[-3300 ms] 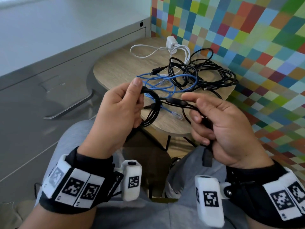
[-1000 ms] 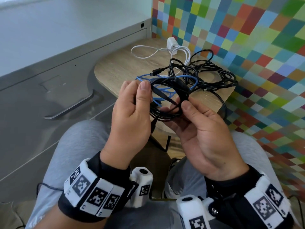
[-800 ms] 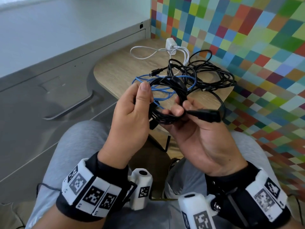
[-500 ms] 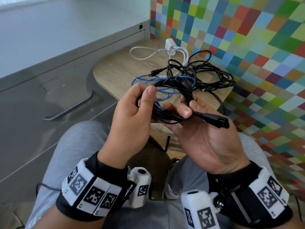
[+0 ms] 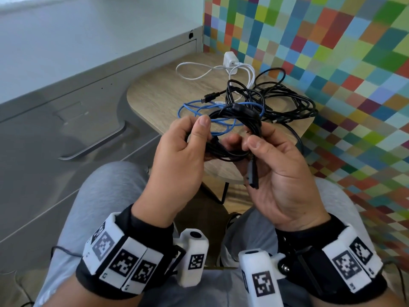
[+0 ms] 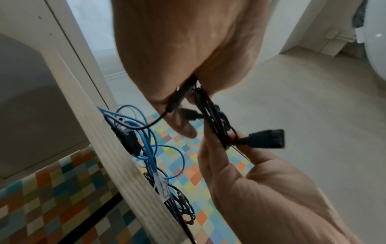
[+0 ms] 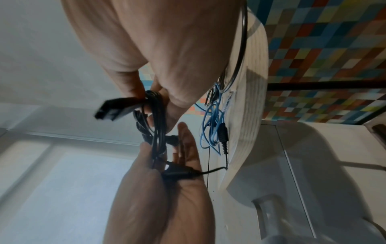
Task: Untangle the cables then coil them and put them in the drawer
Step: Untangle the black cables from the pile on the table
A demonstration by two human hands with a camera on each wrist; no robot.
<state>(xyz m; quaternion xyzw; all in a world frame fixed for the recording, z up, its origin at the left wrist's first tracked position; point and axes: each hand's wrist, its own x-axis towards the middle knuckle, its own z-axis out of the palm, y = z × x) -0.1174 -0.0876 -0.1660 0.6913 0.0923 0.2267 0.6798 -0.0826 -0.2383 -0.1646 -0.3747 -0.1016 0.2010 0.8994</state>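
Black wrist cuffs (image 5: 152, 235) with white fiducial-tag blocks (image 5: 124, 260); white wrist cameras (image 5: 193, 258); grey trousers (image 5: 104, 196).

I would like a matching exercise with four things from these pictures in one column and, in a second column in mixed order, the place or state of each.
Things:
1. black coil
2. blue cable
3. white charger
4. large black plug

Places or states:
A. stands at the far edge of the wooden table
B. held between the left hand and the right hand
C. lies in loose loops on the table
D. hangs down in front of the right palm

Pairs: 1-B, 2-C, 3-A, 4-D
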